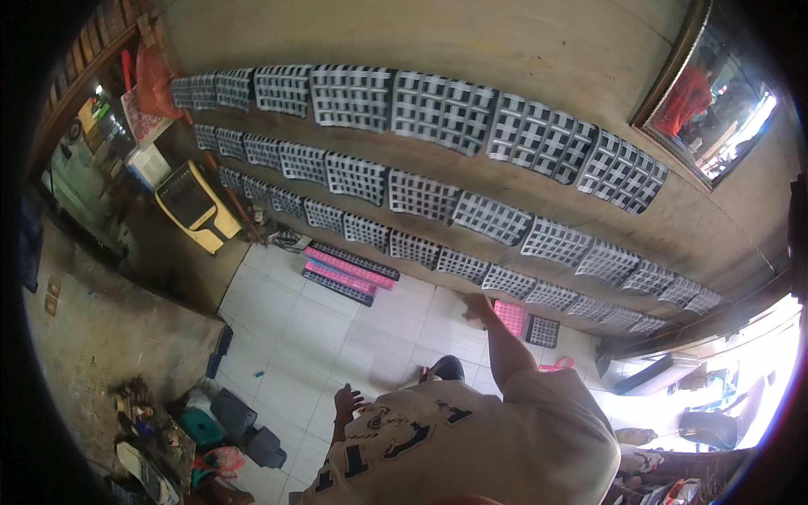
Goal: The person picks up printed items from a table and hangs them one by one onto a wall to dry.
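Observation:
My right arm stretches forward to the foot of the wall. At its end, my right hand (479, 308) shows partly stretched fingers and no visible object in them. It is just below the lowest row of black, grey and white checked woven panels (413, 249); whether it touches one I cannot tell. Beside the hand a pink checked panel (509, 317) lies on the floor, with a black-and-grey checked panel (542, 331) to its right. Low at my left side, my left hand (347, 401) is open, its fingers apart and holding nothing.
Three rows of checked panels hang along the wall. Long pink and black checked bundles (352, 273) lie on the tiled floor (295, 337). A yellow-and-black appliance (199, 207) stands far left, a wooden surface (109, 320) nearer. Dark containers (244, 425) sit near left; a framed mirror (711, 93) hangs right.

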Motion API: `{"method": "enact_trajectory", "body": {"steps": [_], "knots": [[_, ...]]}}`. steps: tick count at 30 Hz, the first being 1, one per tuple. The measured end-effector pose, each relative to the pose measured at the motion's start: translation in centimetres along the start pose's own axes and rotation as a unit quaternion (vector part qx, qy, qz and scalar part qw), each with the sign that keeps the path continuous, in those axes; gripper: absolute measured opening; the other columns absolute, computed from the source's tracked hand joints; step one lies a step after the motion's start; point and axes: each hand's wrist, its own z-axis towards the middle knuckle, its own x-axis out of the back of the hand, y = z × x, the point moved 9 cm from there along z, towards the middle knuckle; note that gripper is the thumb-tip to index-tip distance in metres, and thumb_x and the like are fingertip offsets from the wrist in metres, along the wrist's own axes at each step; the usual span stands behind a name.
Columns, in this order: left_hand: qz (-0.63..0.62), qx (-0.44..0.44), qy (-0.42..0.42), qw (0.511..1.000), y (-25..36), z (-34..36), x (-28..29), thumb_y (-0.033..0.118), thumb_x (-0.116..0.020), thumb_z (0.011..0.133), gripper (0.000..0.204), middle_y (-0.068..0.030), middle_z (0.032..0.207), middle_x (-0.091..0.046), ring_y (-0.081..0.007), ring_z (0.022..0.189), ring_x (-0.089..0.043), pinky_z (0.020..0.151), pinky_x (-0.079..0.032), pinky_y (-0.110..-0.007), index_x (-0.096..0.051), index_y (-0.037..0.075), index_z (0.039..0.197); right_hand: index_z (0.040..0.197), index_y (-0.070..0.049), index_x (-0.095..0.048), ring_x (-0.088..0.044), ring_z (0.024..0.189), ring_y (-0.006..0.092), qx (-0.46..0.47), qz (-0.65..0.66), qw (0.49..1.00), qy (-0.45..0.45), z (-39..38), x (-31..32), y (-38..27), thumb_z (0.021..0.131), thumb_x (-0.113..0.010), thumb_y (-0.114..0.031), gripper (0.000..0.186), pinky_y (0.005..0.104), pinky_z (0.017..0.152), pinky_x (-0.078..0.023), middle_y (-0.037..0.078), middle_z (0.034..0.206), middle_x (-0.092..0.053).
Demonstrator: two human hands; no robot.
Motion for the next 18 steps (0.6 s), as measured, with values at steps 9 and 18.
{"method": "enact_trajectory", "body": {"steps": [9,18], "knots": [[0.017,-0.033,0.118,0.992,-2.9,-2.7,20.4,0.028,-0.042,0.091,0.026,-0.0140,0.079,-0.062,-0.0252,0.054,-0.061,0.038,-0.044,-0.028,-0.051,0.004,0.088,0.097,-0.007,-0.062,-0.064,0.068,0.0288,-0.107,0.180,0.965,-0.160,-1.5,-28.1,-12.8,0.079,-0.051,-0.009,0.021,0.0479,0.053,-0.052,0.008,0.079,-0.063],[-0.222,0.040,0.339,0.913,-20.4,-14.8,38.2,0.039,-0.051,0.086,0.039,-0.0127,0.077,-0.061,-0.0226,0.055,-0.058,0.041,-0.042,-0.034,-0.052,0.000,0.092,0.101,-0.010,-0.056,-0.058,0.085,0.0257,-0.010,-0.419,0.886,-0.198,1.2,-40.7,3.2,0.083,-0.052,-0.035,0.031,0.0406,0.071,-0.048,0.009,0.094,-0.059]]}}
